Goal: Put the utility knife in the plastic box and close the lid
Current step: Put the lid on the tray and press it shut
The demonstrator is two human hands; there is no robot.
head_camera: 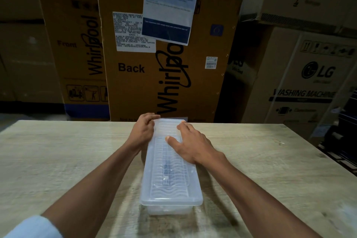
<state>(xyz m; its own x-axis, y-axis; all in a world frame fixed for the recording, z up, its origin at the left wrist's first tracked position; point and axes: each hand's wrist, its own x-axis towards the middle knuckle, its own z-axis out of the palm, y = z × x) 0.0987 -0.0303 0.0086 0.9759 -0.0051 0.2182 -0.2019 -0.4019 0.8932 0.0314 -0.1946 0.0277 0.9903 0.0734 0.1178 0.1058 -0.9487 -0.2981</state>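
I see the plastic box (pixel 170 208) lying lengthwise on the wooden table (pixel 67 160), its far end almost at the table's far edge and its near end toward the middle. The translucent lid (pixel 171 160) covers the whole box and sits flat along the near end and the sides that I can see. Through the ribbed lid I make out a dark, elongated shape (pixel 167 168) inside the box, about midway along it; it is blurred by the plastic, and I take it for the utility knife.

My left hand (pixel 144 131) is at the far left corner of the lid, fingers curled over the far edge and gripping it. My right hand (pixel 190 145) lies on top of the lid near the far right corner, fingers spread and flat, thumb pointing across the lid, holding nothing. Whether it presses down I cannot tell.

A pale blue sleeve (pixel 32 226) shows at the lower left, on the left arm. Beyond the far edge of the table stand large cardboard cartons (pixel 135 75), with a blue and white paper sheet (pixel 170 4) hanging on the middle one.
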